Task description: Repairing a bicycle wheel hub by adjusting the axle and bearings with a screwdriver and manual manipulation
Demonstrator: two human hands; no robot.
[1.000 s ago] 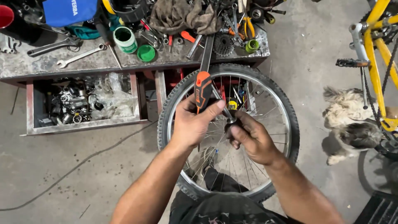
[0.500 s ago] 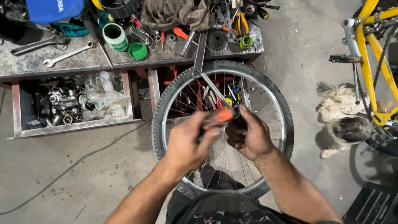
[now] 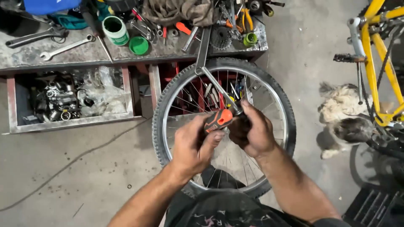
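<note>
A bicycle wheel (image 3: 269, 86) with a knobby black tyre stands upright between my knees, in front of the workbench. My left hand (image 3: 194, 145) grips a screwdriver (image 3: 219, 119) by its orange and black handle, over the hub. My right hand (image 3: 251, 131) is closed around the hub area at the wheel's centre, touching the screwdriver's front end. A long metal bar (image 3: 214, 82) runs from the hub up to the bench edge. The hub itself is hidden under my hands.
The workbench (image 3: 50, 50) carries wrenches, a green-lidded tub (image 3: 115, 29), a sprocket and pliers. An open drawer (image 3: 67, 101) holds metal parts. A yellow bicycle frame (image 3: 372, 63) stands at the right, with a small furry dog (image 3: 343, 113) lying beside it.
The screwdriver handle has swung from upright to lying nearly level between my hands. Both hands have shifted a little lower over the hub.
</note>
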